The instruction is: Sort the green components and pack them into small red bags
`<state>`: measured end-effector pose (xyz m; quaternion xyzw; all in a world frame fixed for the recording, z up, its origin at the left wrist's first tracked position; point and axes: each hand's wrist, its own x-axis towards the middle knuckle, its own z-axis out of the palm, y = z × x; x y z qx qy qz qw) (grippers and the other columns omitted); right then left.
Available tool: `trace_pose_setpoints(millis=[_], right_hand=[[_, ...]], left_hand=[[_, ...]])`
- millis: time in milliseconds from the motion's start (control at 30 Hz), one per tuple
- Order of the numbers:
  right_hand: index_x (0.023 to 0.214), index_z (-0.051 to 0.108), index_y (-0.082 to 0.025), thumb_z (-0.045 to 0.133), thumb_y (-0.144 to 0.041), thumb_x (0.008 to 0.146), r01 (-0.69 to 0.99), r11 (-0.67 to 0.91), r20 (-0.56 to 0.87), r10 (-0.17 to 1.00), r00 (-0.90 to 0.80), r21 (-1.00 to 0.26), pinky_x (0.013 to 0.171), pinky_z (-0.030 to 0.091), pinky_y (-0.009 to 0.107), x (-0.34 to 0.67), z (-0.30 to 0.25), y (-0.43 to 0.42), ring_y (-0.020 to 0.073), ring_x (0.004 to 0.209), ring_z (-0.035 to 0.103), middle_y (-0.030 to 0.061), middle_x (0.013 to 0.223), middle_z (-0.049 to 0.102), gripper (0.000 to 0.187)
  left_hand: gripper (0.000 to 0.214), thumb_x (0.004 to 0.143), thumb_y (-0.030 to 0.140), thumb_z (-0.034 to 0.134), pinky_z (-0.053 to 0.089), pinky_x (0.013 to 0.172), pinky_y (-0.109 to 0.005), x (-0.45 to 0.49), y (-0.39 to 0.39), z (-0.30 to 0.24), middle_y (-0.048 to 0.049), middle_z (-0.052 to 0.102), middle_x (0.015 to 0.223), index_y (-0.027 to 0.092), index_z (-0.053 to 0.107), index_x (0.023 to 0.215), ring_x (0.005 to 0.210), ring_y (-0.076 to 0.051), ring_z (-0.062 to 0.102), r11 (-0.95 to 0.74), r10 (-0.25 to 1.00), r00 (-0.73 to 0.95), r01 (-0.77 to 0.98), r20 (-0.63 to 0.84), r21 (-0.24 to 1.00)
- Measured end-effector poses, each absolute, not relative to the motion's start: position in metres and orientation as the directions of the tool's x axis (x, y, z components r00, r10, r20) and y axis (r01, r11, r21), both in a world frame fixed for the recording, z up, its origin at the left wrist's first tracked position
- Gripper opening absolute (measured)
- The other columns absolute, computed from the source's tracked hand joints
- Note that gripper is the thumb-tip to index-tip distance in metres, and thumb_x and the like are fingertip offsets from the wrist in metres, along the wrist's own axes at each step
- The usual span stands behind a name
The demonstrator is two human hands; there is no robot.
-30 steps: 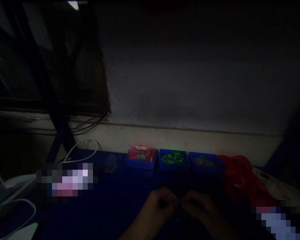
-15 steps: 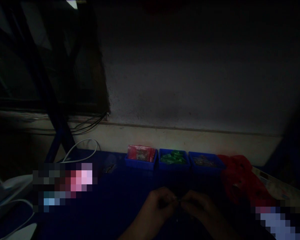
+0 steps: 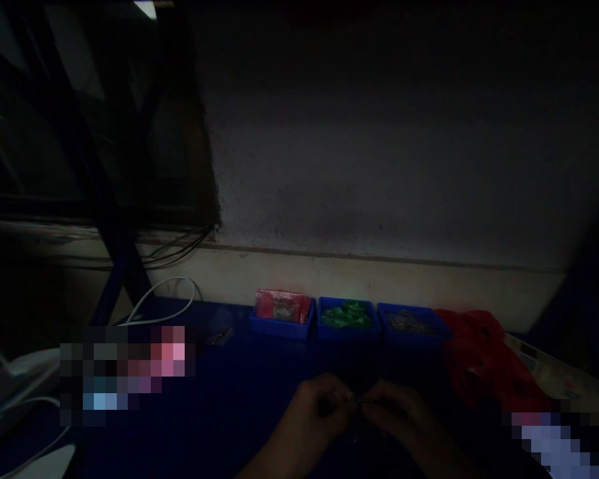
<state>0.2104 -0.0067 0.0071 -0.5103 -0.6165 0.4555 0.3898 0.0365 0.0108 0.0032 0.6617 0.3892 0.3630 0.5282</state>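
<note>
Pinching a tiny part [image 3: 355, 398], left hand [image 3: 322, 407], right hand [image 3: 395, 414]; red-filled bin [image 3: 278, 328], green-filled bin [image 3: 347, 331] behind.

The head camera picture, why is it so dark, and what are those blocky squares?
Head view: the light is dim, so the left hand and right hand are murky shapes; the blue trays by the wall catch the most light; the corners fade to black; the blocky patches are pixelated blur.

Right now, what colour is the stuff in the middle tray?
The stuff is green; head view shows it.
</note>
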Motion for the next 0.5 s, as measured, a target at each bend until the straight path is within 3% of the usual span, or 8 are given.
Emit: trace_pose_setpoints(millis=[500], right_hand=[[0.065,0.062,-0.021,0.058,-0.031,0.073,0.275,0.052,0.002,0.983,-0.181,-0.96,0.055,0.035,0.023,0.2101,0.0048,-0.005,0.0138,0.06,0.049,-0.0041,0.061,0.052,0.013]], left_hand=[[0.007,0.075,0.019,0.057,0.038,0.056,-0.021,0.0358,0.0123,0.0006,0.0013,0.057,0.066,0.013,0.06,0.075,0.061,-0.011,0.049,-0.156,0.901,0.425,0.146,0.081,0.977]])
